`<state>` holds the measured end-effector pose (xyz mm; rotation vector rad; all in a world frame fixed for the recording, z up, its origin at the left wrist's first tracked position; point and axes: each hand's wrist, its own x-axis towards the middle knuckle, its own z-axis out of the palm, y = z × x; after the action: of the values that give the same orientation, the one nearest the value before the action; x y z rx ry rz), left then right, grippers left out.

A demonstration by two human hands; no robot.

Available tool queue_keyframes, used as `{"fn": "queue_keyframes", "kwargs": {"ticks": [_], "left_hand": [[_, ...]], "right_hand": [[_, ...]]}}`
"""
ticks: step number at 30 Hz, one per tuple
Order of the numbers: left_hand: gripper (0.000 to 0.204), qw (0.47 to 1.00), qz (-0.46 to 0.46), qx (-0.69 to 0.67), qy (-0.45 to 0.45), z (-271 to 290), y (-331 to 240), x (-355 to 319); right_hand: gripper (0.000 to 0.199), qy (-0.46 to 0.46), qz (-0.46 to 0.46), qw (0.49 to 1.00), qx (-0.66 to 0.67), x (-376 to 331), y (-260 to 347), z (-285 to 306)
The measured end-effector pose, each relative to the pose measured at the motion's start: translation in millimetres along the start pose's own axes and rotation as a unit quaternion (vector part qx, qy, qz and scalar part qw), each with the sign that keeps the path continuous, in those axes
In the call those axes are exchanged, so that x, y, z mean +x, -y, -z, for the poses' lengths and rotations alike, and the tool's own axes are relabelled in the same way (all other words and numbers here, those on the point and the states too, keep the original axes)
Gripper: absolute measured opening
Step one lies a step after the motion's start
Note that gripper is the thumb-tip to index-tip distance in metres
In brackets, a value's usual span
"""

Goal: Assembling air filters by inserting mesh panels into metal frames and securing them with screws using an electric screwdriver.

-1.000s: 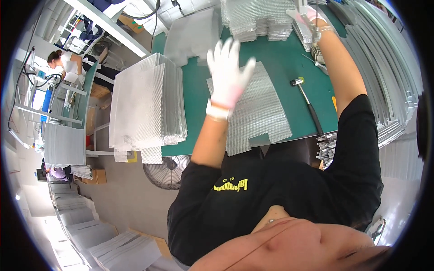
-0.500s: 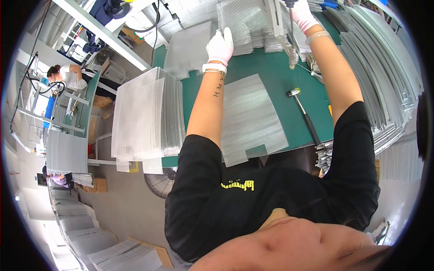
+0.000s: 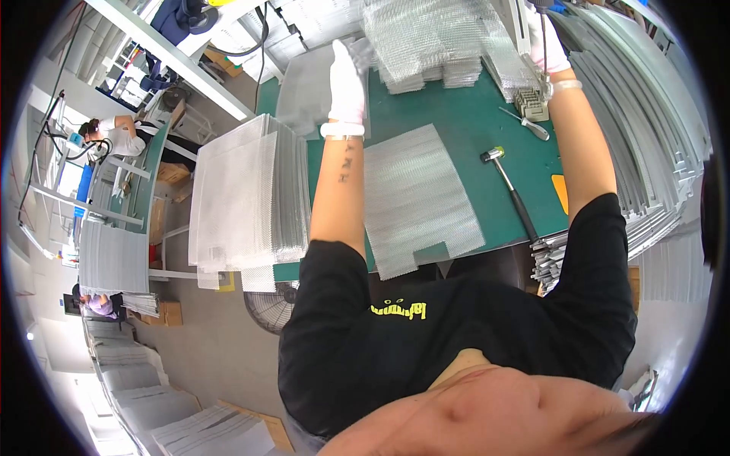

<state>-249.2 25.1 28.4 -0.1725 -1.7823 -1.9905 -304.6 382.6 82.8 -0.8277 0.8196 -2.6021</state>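
Observation:
My left hand [image 3: 347, 87], in a white glove, lies flat with its fingers stretched out at the edge of a stack of translucent sheets [image 3: 304, 91]. At the top right, my gloved right hand [image 3: 549, 49] is closed about a driver-like tool [image 3: 544, 57] with a dark grip and a long thin shaft; some fingers are hidden. Beside it runs a pale metal bar [image 3: 517, 26]. Below that hand sits a small metal block fixture [image 3: 531, 105]. A notched, silvery mesh sheet [image 3: 422, 197] lies on the green table [image 3: 464, 140] between my arms.
A rubber-headed hammer [image 3: 509, 186] and a screwdriver [image 3: 532, 128] lie on the table. Mesh stacks stand at the left [image 3: 243, 197] and back [image 3: 426, 45]. Curved sheets [image 3: 623, 121] crowd the right side. Another person [image 3: 118, 137] sits at a bench far left.
My right hand, the driver-like tool and the pale bar have moved right, uncovering the fixture and screwdriver. My left hand has shifted left to the translucent sheets.

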Motion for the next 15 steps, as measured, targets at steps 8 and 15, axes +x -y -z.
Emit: {"fn": "queue_keyframes", "kwargs": {"ticks": [8,15], "left_hand": [[0.071,0.918,-0.126,0.363,-0.100,28.0,-64.7,-173.1],[0.083,0.922,0.041,0.379,-0.068,55.1,-58.2,-341.9]], "right_hand": [[0.076,-0.126,0.042,0.817,-0.561,-120.4,-76.1,-92.8],[0.055,-0.021,0.015,0.663,-0.748,-267.7,-147.6,-132.2]]}}
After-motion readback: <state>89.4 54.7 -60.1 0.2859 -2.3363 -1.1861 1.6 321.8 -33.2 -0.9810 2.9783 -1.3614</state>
